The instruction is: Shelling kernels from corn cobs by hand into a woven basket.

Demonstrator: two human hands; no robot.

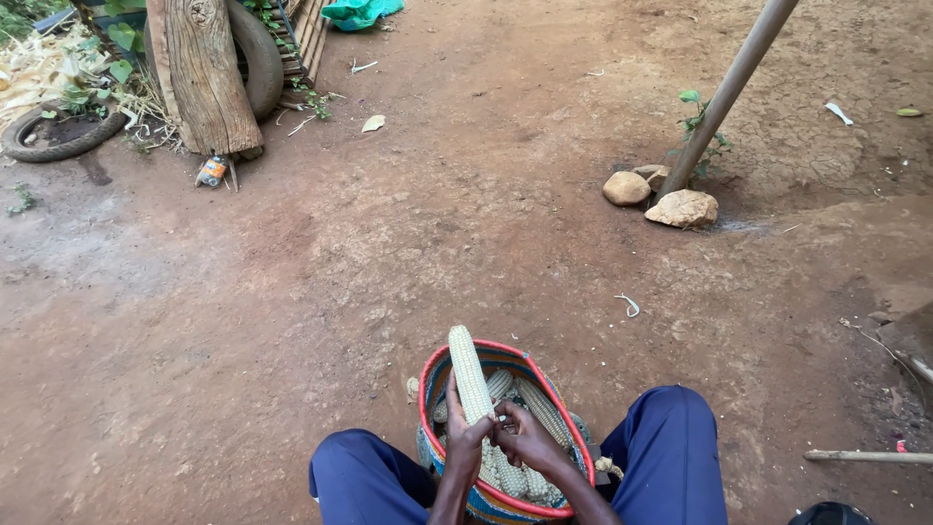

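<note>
Both hands meet low in the middle of the frame, over the mouth of a woven basket (pixel 428 389) with a red rim. The left hand (pixel 465 437) has its grip clenched around the lower part of a pale corn cob (pixel 470 381), which stands nearly upright with its tip poking past the far rim. The right hand (pixel 526 439) is pressed against the same cob from the side, fingers curled on the kernels; whether it truly grasps or only pushes with the thumb I cannot tell from here. More cobs (pixel 540 408) lie packed in the basket under the hands, and the basket sits wedged between two knees in blue trousers (pixel 671 447).

What I'd worry about: the cob is held only near its bottom, so a hard push from the right thumb could lever it out of the left hand and tip it over the rim onto the bare red dirt (pixel 389 243). Loose kernels could also spring wide of the basket, since the cob's top leans beyond the opening. If the knees part, the basket itself may roll.

Further out, right of centre toward the top, a slanted pole (pixel 729 87) is propped by a few stones (pixel 682 207). In the upper left lean a wooden plank (pixel 204 73) and a tyre (pixel 58 136), well apart from the work
</note>
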